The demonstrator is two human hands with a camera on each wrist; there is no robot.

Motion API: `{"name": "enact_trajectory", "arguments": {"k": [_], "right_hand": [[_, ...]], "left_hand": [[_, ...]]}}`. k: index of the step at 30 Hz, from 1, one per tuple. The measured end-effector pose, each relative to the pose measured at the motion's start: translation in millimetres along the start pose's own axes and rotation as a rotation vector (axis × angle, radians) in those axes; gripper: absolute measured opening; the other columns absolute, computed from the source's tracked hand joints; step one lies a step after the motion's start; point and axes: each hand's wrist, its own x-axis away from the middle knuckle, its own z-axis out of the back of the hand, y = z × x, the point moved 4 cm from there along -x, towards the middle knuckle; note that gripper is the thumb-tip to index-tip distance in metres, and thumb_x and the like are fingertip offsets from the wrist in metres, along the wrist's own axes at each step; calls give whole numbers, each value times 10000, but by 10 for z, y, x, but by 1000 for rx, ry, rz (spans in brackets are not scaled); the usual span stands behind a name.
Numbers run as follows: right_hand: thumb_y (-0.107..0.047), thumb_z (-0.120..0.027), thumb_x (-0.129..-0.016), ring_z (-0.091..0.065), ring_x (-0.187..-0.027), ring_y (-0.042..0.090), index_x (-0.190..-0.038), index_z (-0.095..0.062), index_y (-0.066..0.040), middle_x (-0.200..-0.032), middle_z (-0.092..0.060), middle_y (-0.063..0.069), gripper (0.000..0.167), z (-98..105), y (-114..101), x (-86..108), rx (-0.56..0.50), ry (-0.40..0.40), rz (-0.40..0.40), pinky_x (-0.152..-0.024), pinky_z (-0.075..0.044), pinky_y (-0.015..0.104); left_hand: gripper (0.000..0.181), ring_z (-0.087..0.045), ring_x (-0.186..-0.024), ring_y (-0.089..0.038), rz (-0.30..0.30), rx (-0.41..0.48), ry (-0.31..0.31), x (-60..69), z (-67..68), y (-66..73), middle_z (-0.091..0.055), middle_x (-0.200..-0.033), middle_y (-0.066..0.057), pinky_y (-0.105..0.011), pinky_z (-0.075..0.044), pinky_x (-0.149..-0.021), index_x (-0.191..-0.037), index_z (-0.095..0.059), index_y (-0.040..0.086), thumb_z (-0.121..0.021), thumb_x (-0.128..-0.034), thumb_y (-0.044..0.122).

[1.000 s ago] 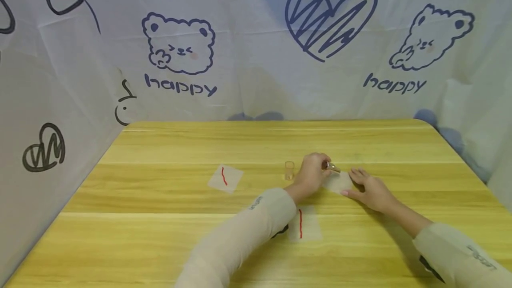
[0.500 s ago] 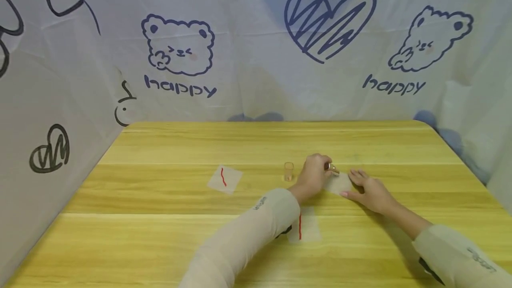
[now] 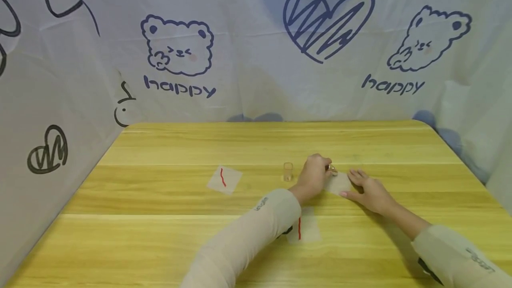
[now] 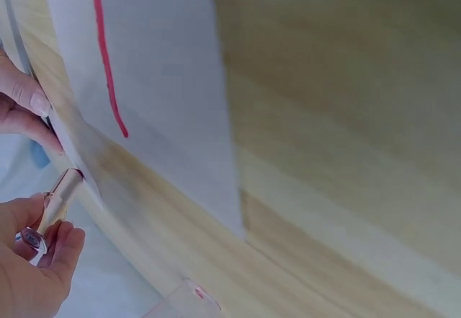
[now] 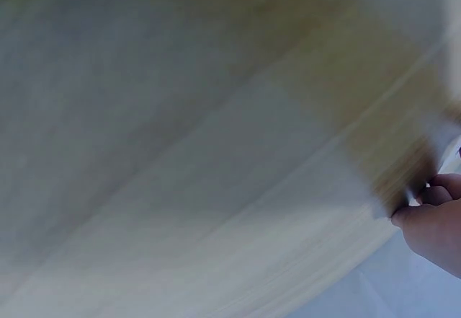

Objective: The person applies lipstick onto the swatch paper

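My left hand [image 3: 314, 174] pinches a shiny gold lipstick [image 3: 332, 169] between thumb and fingers, seen also in the left wrist view [image 4: 65, 192]. Its tip meets or hovers over the far edge of a small white paper [image 3: 338, 184]; contact is hard to tell. At that paper's right side rests my right hand [image 3: 370, 192], thumb and extended fingers touching its edges. A clear lipstick cap [image 3: 288, 171] stands left of my left hand. Any mark on this paper is not visible. In the right wrist view, the right hand [image 5: 436, 224] is partly cut off and blurred.
Two more paper squares bear a red line each: one paper [image 3: 234, 181] lies to the left, the other paper [image 3: 311, 226] nearer me, partly behind my left sleeve. The wooden table [image 3: 160, 243] ends at a printed cloth backdrop [image 3: 248, 57].
The lipstick tip has come slightly toward me, and my left forearm has shifted a little to the right. My right hand keeps its place on the paper.
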Motion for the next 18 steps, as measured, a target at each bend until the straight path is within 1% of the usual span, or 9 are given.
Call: {"name": "enact_trajectory", "arguments": {"k": [11,15,18], "right_hand": [[-310,-669,-846,-287,-1245,573,-1298,-386,165,-1369,-328,379,713,-22,24,-19,-1,-5,7,-992,-322,654],[-310,-669,-846,-292,-1244,569,-1298,-389,164,-1369,-331,376,711,-26,35,-22,8,0,10,-990,-330,647],[-306,-669,-847,-295,-1240,572,-1296,-390,166,-1368,-331,377,708,-25,35,-21,12,1,13,-986,-333,648]], "left_hand": [[159,-572,-788,-69,4,-64,-12,21,3,-11,-641,-885,-26,-79,-451,-620,-999,-706,102,-671,-849,142],[183,-584,-816,-76,11,-70,-27,19,-10,-14,-641,-916,-26,-77,-467,-647,-1031,-698,103,-660,-858,150],[192,-585,-837,-84,19,-58,-44,20,-17,-10,-633,-942,-31,-77,-472,-659,-1046,-690,97,-649,-865,146]]}}
